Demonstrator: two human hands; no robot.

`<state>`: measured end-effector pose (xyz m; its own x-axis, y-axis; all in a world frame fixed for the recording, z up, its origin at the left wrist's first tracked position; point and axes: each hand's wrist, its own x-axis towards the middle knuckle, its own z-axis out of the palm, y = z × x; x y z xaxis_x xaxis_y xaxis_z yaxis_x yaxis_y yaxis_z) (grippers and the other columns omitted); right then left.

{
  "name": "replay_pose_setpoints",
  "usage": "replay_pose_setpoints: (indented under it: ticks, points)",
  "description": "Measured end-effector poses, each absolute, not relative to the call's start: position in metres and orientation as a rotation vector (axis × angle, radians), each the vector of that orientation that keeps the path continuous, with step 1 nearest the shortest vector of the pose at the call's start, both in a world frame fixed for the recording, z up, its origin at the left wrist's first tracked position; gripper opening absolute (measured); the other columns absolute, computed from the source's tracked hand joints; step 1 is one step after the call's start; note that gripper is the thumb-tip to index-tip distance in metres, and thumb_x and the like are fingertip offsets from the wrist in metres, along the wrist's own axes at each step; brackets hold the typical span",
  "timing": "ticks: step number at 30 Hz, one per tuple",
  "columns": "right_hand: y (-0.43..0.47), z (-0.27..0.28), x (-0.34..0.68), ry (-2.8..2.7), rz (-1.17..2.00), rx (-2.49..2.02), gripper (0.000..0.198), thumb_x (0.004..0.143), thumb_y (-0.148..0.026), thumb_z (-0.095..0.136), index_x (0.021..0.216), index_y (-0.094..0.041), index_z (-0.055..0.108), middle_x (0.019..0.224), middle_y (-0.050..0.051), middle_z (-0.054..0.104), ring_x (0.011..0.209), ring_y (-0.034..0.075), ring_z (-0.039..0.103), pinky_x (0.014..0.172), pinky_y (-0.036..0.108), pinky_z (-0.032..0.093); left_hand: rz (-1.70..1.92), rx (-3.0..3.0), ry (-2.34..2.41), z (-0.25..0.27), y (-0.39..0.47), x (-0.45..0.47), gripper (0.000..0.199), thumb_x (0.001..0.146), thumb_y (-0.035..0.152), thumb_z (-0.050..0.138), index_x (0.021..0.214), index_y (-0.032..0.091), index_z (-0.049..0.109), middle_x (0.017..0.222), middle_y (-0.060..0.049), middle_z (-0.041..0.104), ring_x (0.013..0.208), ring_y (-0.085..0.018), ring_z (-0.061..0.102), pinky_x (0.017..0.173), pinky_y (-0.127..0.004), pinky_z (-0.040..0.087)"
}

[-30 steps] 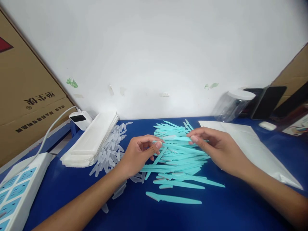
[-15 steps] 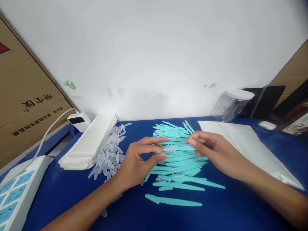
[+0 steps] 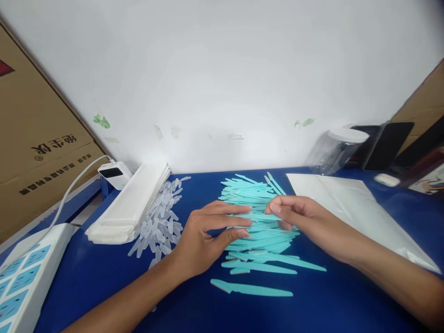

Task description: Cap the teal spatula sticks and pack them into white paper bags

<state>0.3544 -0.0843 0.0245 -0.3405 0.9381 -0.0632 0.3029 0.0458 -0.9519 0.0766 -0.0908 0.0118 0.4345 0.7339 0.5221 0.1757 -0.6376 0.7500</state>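
My right hand (image 3: 298, 212) pinches a turquoise eyebrow razor (image 3: 262, 216) by its handle end, above a pile of similar razors (image 3: 267, 240). From the left, my left hand (image 3: 208, 233) reaches to the other end of that razor. Its fingers are stretched out and slightly apart, and the razor's far end lies between the index and middle fingertips, partly hidden. Whether a cap covers that end, I cannot tell. Beside my left hand lies a heap of small translucent blade caps (image 3: 161, 226). One loose razor (image 3: 253, 289) rests nearest to me.
A stack of white sleeves (image 3: 128, 203) lies left of the caps, near a small white device (image 3: 114, 175) and a power strip (image 3: 38, 268). On the right are a white plastic bag (image 3: 354, 212), a clear jar (image 3: 336, 150) and a dark phone (image 3: 388, 145). Behind is a wall.
My left hand has moved slightly right along the razor, and its fingers have straightened. The translucent cap seen at its fingertips is now hard to make out. My right hand keeps its pinch.
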Motion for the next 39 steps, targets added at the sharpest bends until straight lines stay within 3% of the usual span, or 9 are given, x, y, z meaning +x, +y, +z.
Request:
replay_pose_setpoints:
  ticks: [7, 14, 20, 22, 25, 27, 30, 35, 39]
  points:
    - [-0.084, 0.019, 0.356, -1.81, 1.245, -1.265, 0.051, 0.105, -0.07, 0.058, 0.092, -0.024, 0.076, 0.078, 0.0, 0.058, 0.076, 0.019, 0.054, 0.071, 0.031, 0.043, 1.27, 2.077, 0.764, 0.012, -0.091, 0.079, 0.015, 0.1, 0.021, 0.082, 0.111, 0.03, 0.089, 0.116, -0.004, 0.087, 0.106, -0.026, 0.081, 0.099, -0.04, 0.062]
    - [-0.09, 0.025, 0.354, -1.849, 1.221, -1.212, 0.05, 0.107, -0.067, 0.058, 0.094, -0.023, 0.076, 0.076, 0.001, 0.06, 0.073, 0.016, 0.057, 0.068, 0.029, 0.051, 1.295, 1.969, 0.836, 0.011, -0.091, 0.081, 0.015, 0.099, 0.018, 0.082, 0.107, 0.027, 0.09, 0.102, -0.002, 0.088, 0.093, -0.019, 0.082, 0.084, -0.028, 0.063]
    - [-0.098, 0.021, 0.349, -1.768, 1.358, -1.215, 0.047, 0.106, -0.067, 0.059, 0.109, -0.024, 0.076, 0.08, 0.0, 0.062, 0.056, 0.012, 0.053, 0.044, 0.024, 0.048, 1.22, 1.591, 0.968, 0.011, -0.093, 0.085, 0.01, 0.095, 0.03, 0.087, 0.1, 0.022, 0.088, 0.086, -0.004, 0.085, 0.078, -0.019, 0.081, 0.071, -0.025, 0.064]
    - [-0.1, 0.019, 0.349, -1.845, 1.236, -1.21, 0.041, 0.109, -0.062, 0.058, 0.116, -0.025, 0.076, 0.086, 0.001, 0.069, 0.056, 0.012, 0.059, 0.048, 0.025, 0.053, 1.218, 1.517, 0.955, 0.01, -0.091, 0.085, 0.013, 0.094, 0.031, 0.087, 0.101, 0.02, 0.087, 0.082, -0.005, 0.084, 0.077, -0.019, 0.081, 0.071, -0.024, 0.064]
    - [-0.099, 0.015, 0.351, -2.066, 0.793, -1.087, 0.027, 0.111, -0.046, 0.063, 0.123, -0.028, 0.078, 0.103, 0.004, 0.081, 0.078, 0.017, 0.076, 0.069, 0.029, 0.061, 1.224, 1.462, 0.938, 0.009, -0.09, 0.084, 0.015, 0.095, 0.032, 0.087, 0.102, 0.019, 0.086, 0.082, -0.006, 0.084, 0.078, -0.019, 0.082, 0.073, -0.025, 0.066]
    - [-0.098, 0.013, 0.353, -2.195, 0.49, -0.94, 0.023, 0.11, -0.035, 0.066, 0.128, -0.027, 0.078, 0.104, 0.004, 0.083, 0.088, 0.02, 0.078, 0.078, 0.03, 0.061, 1.224, 1.445, 0.937, 0.008, -0.089, 0.085, 0.015, 0.094, 0.032, 0.087, 0.102, 0.018, 0.086, 0.083, -0.006, 0.084, 0.078, -0.019, 0.082, 0.074, -0.025, 0.067]
    - [-0.097, 0.009, 0.356, -2.311, 0.287, -0.848, 0.029, 0.11, -0.028, 0.067, 0.138, -0.025, 0.074, 0.104, 0.005, 0.085, 0.087, 0.02, 0.079, 0.079, 0.031, 0.059, 1.215, 1.424, 0.949, 0.007, -0.091, 0.087, 0.015, 0.094, 0.031, 0.088, 0.102, 0.019, 0.086, 0.082, -0.006, 0.084, 0.075, -0.018, 0.081, 0.07, -0.025, 0.066]
    - [-0.101, 0.01, 0.357, -2.369, 0.401, -0.914, 0.024, 0.112, -0.031, 0.063, 0.13, -0.024, 0.076, 0.101, 0.004, 0.084, 0.084, 0.019, 0.077, 0.075, 0.03, 0.056, 1.193, 1.427, 0.949, 0.002, -0.095, 0.09, 0.015, 0.094, 0.034, 0.087, 0.102, 0.021, 0.086, 0.085, -0.005, 0.084, 0.076, -0.019, 0.081, 0.068, -0.026, 0.067]
    - [-0.091, 0.019, 0.359, -2.235, 0.78, -1.063, 0.03, 0.111, -0.046, 0.061, 0.106, -0.023, 0.079, 0.082, 0.001, 0.079, 0.069, 0.016, 0.07, 0.061, 0.027, 0.051, 1.227, 1.59, 1.075, 0.001, -0.097, 0.089, 0.032, 0.096, 0.039, 0.085, 0.125, 0.027, 0.082, 0.108, -0.006, 0.085, 0.089, -0.021, 0.081, 0.066, -0.026, 0.065]
